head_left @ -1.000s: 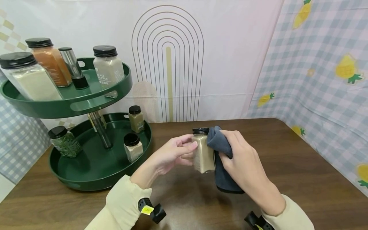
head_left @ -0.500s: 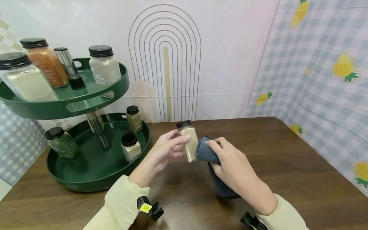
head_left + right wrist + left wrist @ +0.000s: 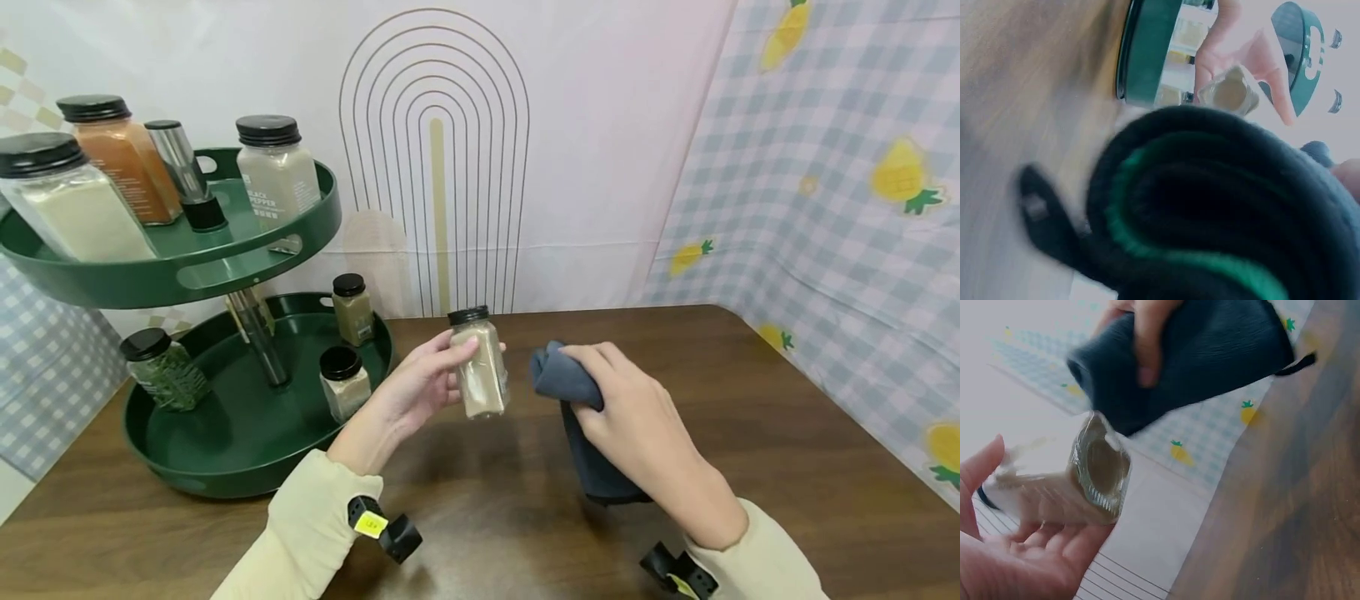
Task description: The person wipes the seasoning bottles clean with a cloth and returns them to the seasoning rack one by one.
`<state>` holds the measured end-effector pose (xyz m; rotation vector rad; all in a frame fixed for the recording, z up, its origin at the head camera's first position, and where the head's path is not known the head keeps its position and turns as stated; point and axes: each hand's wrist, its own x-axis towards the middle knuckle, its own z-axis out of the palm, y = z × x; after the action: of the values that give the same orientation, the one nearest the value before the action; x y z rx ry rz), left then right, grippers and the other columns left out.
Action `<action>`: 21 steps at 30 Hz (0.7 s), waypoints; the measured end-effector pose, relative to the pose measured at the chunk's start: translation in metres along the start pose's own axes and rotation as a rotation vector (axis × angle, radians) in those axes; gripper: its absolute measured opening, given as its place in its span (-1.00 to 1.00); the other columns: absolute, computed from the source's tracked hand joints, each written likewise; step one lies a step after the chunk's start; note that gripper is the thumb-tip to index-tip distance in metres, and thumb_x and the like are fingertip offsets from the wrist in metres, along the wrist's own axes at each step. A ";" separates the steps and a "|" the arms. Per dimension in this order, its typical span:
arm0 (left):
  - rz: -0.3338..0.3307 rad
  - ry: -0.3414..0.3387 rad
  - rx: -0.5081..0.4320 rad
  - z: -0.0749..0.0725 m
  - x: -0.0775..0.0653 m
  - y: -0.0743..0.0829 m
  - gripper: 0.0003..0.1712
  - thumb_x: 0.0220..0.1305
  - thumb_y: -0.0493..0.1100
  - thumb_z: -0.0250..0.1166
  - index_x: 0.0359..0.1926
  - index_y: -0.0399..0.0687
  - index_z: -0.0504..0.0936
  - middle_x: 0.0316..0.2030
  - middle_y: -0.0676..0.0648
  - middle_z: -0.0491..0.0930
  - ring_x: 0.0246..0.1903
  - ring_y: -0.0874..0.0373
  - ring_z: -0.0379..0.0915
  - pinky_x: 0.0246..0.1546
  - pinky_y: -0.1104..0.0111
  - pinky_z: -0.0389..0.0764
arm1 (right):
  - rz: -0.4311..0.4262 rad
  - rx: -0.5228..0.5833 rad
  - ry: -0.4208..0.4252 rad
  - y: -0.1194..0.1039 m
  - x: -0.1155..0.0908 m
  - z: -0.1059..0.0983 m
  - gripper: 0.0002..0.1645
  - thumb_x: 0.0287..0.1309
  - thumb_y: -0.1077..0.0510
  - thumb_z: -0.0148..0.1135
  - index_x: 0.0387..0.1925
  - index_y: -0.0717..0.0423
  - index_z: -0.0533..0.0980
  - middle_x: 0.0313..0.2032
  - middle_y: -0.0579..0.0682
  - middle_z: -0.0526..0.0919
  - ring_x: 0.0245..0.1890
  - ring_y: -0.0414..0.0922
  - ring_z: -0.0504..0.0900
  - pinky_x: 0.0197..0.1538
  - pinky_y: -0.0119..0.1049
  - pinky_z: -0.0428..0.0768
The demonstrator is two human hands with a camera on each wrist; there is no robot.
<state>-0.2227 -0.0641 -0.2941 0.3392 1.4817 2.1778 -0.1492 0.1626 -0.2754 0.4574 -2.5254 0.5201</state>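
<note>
A clear spice jar (image 3: 482,375) with beige powder and a black lid is held up off the table by my left hand (image 3: 420,383), thumb on its front and fingers behind. In the left wrist view the base of the jar (image 3: 1100,469) faces the camera. My right hand (image 3: 637,417) grips a folded dark blue-grey cloth (image 3: 566,379), whose lower part hangs toward the table. A gap separates cloth and jar in the head view. Up close in the right wrist view, the cloth (image 3: 1210,200) shows folds with a green inner edge.
Left of my hands stands a green two-tier round rack (image 3: 225,483). Its lower tray bears small jars, among them a white-powder jar (image 3: 345,392) and a green-herb jar (image 3: 165,371). Larger jars, such as a black pepper jar (image 3: 277,183), and a silver grinder (image 3: 183,175) fill the top.
The jar has moved left, away from the cloth, and was tilted midway before standing nearly upright now. The right hand with the cloth went left to the jar, then back right.
</note>
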 end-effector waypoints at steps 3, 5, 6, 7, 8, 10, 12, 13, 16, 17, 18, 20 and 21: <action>0.028 -0.089 0.045 0.003 -0.001 -0.004 -0.27 0.11 0.04 0.34 0.22 -0.15 0.27 -0.20 0.04 0.57 -0.24 0.18 0.56 -0.15 0.30 0.54 | -0.009 0.066 0.102 -0.001 0.000 -0.001 -0.47 -0.03 0.34 0.23 0.02 -0.09 0.49 -0.13 -0.06 0.56 -0.20 -0.06 0.60 -0.20 -0.05 0.55; 0.043 -0.128 0.090 0.005 -0.003 -0.005 -0.12 -0.03 0.12 0.42 0.21 -0.22 0.28 -0.21 0.05 0.54 -0.25 0.21 0.54 -0.17 0.33 0.54 | -0.023 0.096 0.143 -0.002 0.000 0.000 -0.48 -0.03 0.34 0.24 0.01 -0.11 0.50 -0.13 -0.08 0.55 -0.19 -0.10 0.59 -0.18 -0.08 0.55; 0.047 -0.136 0.115 0.007 -0.003 -0.006 -0.05 -0.10 0.15 0.45 0.23 -0.24 0.28 -0.20 0.05 0.53 -0.24 0.23 0.53 -0.17 0.35 0.54 | -0.033 0.105 0.158 -0.003 -0.001 0.000 -0.47 -0.04 0.35 0.24 0.01 -0.11 0.50 -0.13 -0.08 0.55 -0.18 -0.10 0.59 -0.17 -0.09 0.55; 0.053 -0.144 0.136 0.009 -0.004 -0.006 0.01 -0.14 0.17 0.46 0.24 -0.27 0.27 -0.19 0.05 0.51 -0.23 0.24 0.51 -0.16 0.36 0.54 | -0.042 0.110 0.172 -0.004 -0.001 0.001 -0.47 -0.05 0.35 0.25 0.00 -0.10 0.50 -0.13 -0.08 0.55 -0.17 -0.11 0.59 -0.16 -0.10 0.55; 0.057 -0.147 0.153 0.010 -0.005 -0.006 0.04 -0.17 0.18 0.47 0.25 -0.30 0.26 -0.18 0.05 0.51 -0.23 0.25 0.51 -0.16 0.38 0.54 | -0.050 0.115 0.183 -0.005 -0.001 0.001 -0.47 -0.06 0.36 0.26 0.00 -0.09 0.51 -0.13 -0.08 0.55 -0.17 -0.12 0.59 -0.16 -0.11 0.55; 0.061 -0.138 0.173 0.012 -0.005 -0.006 0.07 -0.22 0.18 0.48 0.23 -0.32 0.28 -0.19 0.05 0.52 -0.22 0.26 0.50 -0.16 0.39 0.53 | -0.071 0.125 0.201 -0.006 -0.001 0.002 -0.46 -0.08 0.38 0.28 -0.01 -0.07 0.52 -0.14 -0.07 0.55 -0.19 -0.11 0.60 -0.18 -0.12 0.56; 0.068 -0.124 0.190 0.013 -0.005 -0.005 0.04 -0.20 0.17 0.48 0.21 -0.33 0.29 -0.20 0.06 0.54 -0.21 0.26 0.49 -0.15 0.40 0.52 | -0.089 0.125 0.206 -0.006 -0.002 0.003 -0.44 -0.11 0.40 0.29 -0.01 -0.04 0.53 -0.15 -0.06 0.54 -0.20 -0.10 0.61 -0.19 -0.12 0.57; 0.075 -0.119 0.197 0.012 -0.005 -0.005 0.02 -0.19 0.16 0.48 0.20 -0.34 0.31 -0.21 0.07 0.56 -0.20 0.26 0.50 -0.15 0.40 0.52 | -0.097 0.126 0.205 -0.006 -0.002 0.004 -0.43 -0.13 0.41 0.29 -0.01 -0.03 0.53 -0.15 -0.06 0.54 -0.21 -0.10 0.61 -0.19 -0.12 0.57; 0.089 -0.100 0.223 0.010 -0.005 -0.004 -0.04 -0.15 0.15 0.46 0.17 -0.35 0.33 -0.24 0.08 0.58 -0.20 0.26 0.49 -0.15 0.41 0.49 | -0.117 0.129 0.193 -0.006 -0.003 0.004 -0.41 -0.18 0.44 0.29 -0.02 -0.01 0.54 -0.15 -0.06 0.54 -0.22 -0.09 0.61 -0.19 -0.13 0.58; 0.090 -0.094 0.224 0.010 -0.005 -0.004 -0.05 -0.14 0.15 0.46 0.16 -0.34 0.34 -0.23 0.08 0.58 -0.20 0.26 0.49 -0.14 0.41 0.50 | -0.122 0.128 0.187 -0.006 -0.003 0.004 -0.40 -0.19 0.44 0.28 -0.02 0.00 0.54 -0.15 -0.06 0.54 -0.22 -0.09 0.61 -0.19 -0.13 0.58; 0.093 -0.091 0.224 0.009 -0.005 -0.003 -0.06 -0.13 0.15 0.45 0.16 -0.34 0.34 -0.23 0.08 0.58 -0.19 0.26 0.50 -0.14 0.41 0.51 | -0.125 0.129 0.180 -0.006 -0.003 0.004 -0.40 -0.19 0.45 0.27 -0.02 0.00 0.54 -0.15 -0.06 0.54 -0.22 -0.09 0.61 -0.18 -0.13 0.58; 0.107 -0.092 0.204 0.009 -0.005 -0.001 -0.11 -0.09 0.14 0.43 0.14 -0.34 0.35 -0.22 0.07 0.58 -0.20 0.26 0.52 -0.13 0.40 0.54 | -0.128 0.121 0.162 -0.006 -0.003 0.005 -0.41 -0.20 0.44 0.28 -0.03 0.00 0.54 -0.17 -0.06 0.54 -0.23 -0.09 0.61 -0.19 -0.13 0.58; 0.114 -0.092 0.187 0.008 -0.005 0.000 -0.13 -0.09 0.14 0.42 0.13 -0.33 0.35 -0.22 0.06 0.58 -0.21 0.26 0.53 -0.13 0.39 0.55 | -0.133 0.111 0.145 -0.006 -0.003 0.005 -0.41 -0.21 0.43 0.29 -0.04 0.01 0.54 -0.17 -0.06 0.54 -0.25 -0.10 0.61 -0.20 -0.14 0.58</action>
<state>-0.2147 -0.0598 -0.2908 0.5928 1.6542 2.0830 -0.1464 0.1555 -0.2789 0.6022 -2.3173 0.6217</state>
